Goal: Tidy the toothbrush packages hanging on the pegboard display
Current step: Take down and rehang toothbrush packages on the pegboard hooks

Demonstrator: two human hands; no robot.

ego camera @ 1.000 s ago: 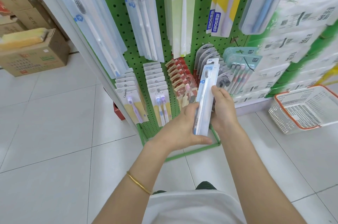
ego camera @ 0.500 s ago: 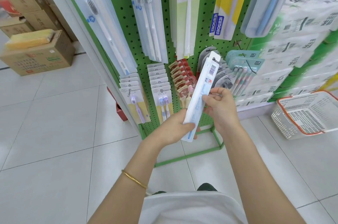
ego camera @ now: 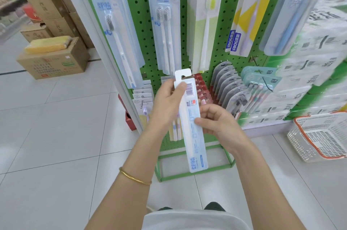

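In the head view, a person holds one long white toothbrush package [ego camera: 191, 117] in front of the green pegboard [ego camera: 225, 28], its back turned toward the camera so the barcode and printed label show. The package stands nearly upright, its hang tab with the cut-out slot at the top and its lower end tilted slightly to the person's right. The left hand [ego camera: 167, 102] grips the upper part, thumb pressed on the face beside the barcode and the other fingers wrapped behind. The right hand [ego camera: 217, 122] closes on the middle of the package from the other side, thumb tip on the front edge, fingers curled behind. A gold bangle [ego camera: 134, 177] circles the left wrist.

On the pegboard above the held package hang rows of long clear-blue toothbrush packs [ego camera: 165, 28], and a white pack with a yellow-green brush head [ego camera: 204, 23] hangs up and to its right. Just behind it, low on the pegboard, sit red packs [ego camera: 201, 88], with grey packs [ego camera: 225, 83] further right. A white basket with an orange rim [ego camera: 323, 137] rests on the tiled floor well right of the pegboard, and cardboard boxes [ego camera: 52, 58] stand far to its left.
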